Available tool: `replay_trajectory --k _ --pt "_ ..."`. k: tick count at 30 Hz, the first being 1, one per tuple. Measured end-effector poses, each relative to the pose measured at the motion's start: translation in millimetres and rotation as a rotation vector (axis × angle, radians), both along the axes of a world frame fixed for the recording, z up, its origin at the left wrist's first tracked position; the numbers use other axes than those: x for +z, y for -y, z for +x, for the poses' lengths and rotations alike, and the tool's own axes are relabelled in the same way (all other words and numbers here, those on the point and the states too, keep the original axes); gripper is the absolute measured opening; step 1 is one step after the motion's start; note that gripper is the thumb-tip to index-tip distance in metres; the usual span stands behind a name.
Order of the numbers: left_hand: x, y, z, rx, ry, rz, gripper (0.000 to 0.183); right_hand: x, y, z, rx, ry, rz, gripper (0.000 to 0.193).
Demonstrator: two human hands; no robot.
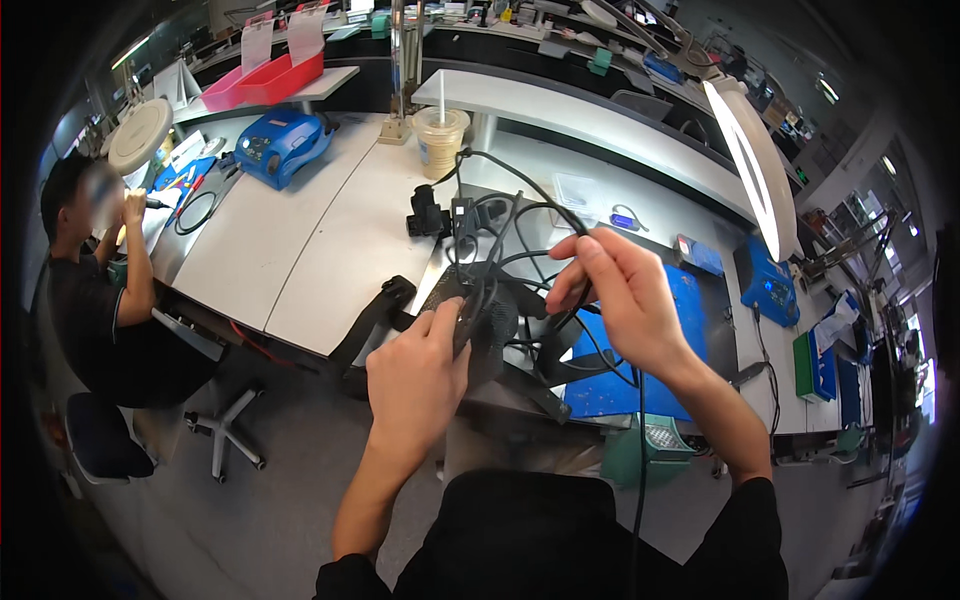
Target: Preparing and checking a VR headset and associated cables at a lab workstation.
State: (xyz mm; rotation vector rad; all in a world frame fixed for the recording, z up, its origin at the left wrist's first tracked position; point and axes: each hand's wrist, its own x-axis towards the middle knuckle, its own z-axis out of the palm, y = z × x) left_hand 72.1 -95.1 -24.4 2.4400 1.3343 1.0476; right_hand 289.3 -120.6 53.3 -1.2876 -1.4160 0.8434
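Black cable (527, 178) loops in a loose tangle above the front of the bench. My left hand (415, 375) is closed around a gathered bundle of it, low and left of the tangle. Higher and to the right, my right hand (625, 295) pinches a strand of the same cable between thumb and fingers; one length hangs down toward the floor. Beneath the loops lies a black mesh item with straps (497, 330), partly hidden by my left hand and the cable. A small black device (428, 213) sits just beyond it.
A blue mat (690, 315) lies under my right forearm. Behind the cable stand a drink cup with a straw (440, 140) and a white shelf (590, 125). Blue machines (283, 148) flank the work area. A ring lamp (745, 165) rises at right; a person (95, 270) sits at left.
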Motion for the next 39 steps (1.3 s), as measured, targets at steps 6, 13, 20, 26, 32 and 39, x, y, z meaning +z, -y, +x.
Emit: replay_trajectory --k 6,13,20,26,32,39 --pt "2 -5 -5 0.000 0.017 -0.053 0.034 3 4 25 -0.023 -0.119 -0.011 0.029" --pt "10 -8 -17 -0.038 0.167 -0.029 0.018 -3 -15 49 -0.089 -0.514 0.064 0.026" --pt "14 -12 -26 0.020 0.303 -0.138 0.011 1 -11 37 0.101 -0.777 0.136 0.025" --pt "6 -28 -33 0.007 0.433 -0.192 0.015 12 -8 26 0.234 -0.679 0.286 0.030" --pt "1 -38 -50 -0.096 0.574 -0.253 0.015 12 -14 46 0.119 -0.446 0.338 0.036" --pt "13 -45 -63 -0.180 0.628 -0.298 0.012 5 -19 39 0.089 -0.421 0.210 0.036"
